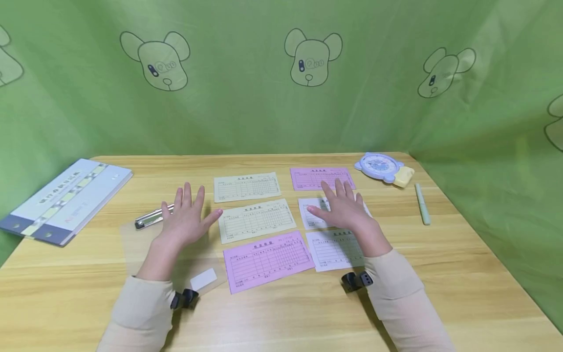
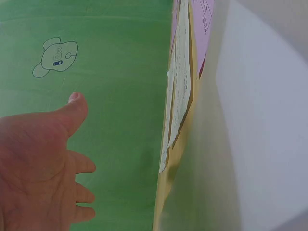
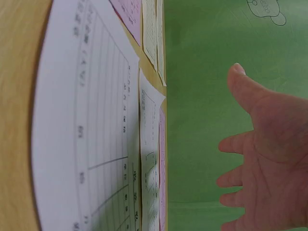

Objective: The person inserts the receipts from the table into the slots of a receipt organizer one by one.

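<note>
While a green cloth curtain (image 1: 246, 120) hangs behind the pale wood-grain table (image 1: 281, 325), the left hand (image 1: 184, 222) and right hand (image 1: 345, 209) hover empty, fingers spread; six rectangular pink, white and pale-yellow paper forms (image 1: 269, 262) lie on the table.

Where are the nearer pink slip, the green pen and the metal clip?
Nearer pink slip (image 1: 268, 261): head view, middle of its printed face.
Green pen (image 1: 422, 204): head view, middle of its barrel.
Metal clip (image 1: 154, 217): head view, its shiny bar.

The head camera looks forward and down at the papers (image 1: 269, 262). Both wrist cameras look from low and close, tipped sideways, sharing some papers and the green curtain (image 2: 122, 125).
</note>
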Action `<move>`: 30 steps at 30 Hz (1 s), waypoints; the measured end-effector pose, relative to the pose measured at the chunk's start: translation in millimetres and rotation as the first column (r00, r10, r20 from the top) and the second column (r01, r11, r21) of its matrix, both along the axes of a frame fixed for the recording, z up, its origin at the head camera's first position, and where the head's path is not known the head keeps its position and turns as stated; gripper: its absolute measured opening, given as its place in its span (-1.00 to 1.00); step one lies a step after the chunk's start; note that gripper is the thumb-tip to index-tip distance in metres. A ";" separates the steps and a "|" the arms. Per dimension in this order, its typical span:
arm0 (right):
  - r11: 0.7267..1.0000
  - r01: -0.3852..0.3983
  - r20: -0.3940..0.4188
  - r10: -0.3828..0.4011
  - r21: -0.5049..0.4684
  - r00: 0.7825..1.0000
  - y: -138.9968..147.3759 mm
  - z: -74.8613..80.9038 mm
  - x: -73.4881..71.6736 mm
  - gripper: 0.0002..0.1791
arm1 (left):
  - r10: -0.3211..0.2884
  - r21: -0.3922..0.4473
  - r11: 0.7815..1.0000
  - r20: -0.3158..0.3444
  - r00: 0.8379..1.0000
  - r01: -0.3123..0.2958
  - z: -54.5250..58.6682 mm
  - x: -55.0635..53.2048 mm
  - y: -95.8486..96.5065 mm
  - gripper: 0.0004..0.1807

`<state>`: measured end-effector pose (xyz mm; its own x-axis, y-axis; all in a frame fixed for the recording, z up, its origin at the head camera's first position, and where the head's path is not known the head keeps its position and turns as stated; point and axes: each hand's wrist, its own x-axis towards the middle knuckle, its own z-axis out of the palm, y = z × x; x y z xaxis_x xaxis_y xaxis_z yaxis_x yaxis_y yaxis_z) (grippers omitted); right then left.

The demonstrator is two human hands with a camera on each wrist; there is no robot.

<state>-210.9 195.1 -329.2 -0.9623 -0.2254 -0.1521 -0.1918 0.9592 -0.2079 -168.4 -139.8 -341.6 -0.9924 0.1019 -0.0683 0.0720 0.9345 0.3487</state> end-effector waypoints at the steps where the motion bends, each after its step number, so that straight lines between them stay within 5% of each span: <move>1: 1.000 -0.001 0.001 0.001 0.000 1.000 -0.2 -0.1 -0.2 -0.02 | 0.002 0.002 1.000 0.002 1.000 -0.002 0.1 0.1 -0.3 -0.10; 13: 1.000 -0.005 0.003 0.005 -0.020 1.000 0.1 4.8 4.5 -0.01 | 0.021 0.005 1.000 0.014 1.000 -0.021 1.4 -0.5 -12.0 -0.04; 21: 0.995 -0.065 -0.063 0.060 -0.075 0.996 12.7 14.4 11.4 -0.05 | 0.044 0.014 0.999 -0.011 0.999 -0.044 6.9 -1.0 -44.1 -0.04; 30: 0.941 -0.145 -0.114 0.114 -0.307 0.987 50.1 13.9 21.0 -0.19 | 0.080 0.169 0.984 -0.109 0.991 -0.061 4.8 -4.6 -91.6 -0.17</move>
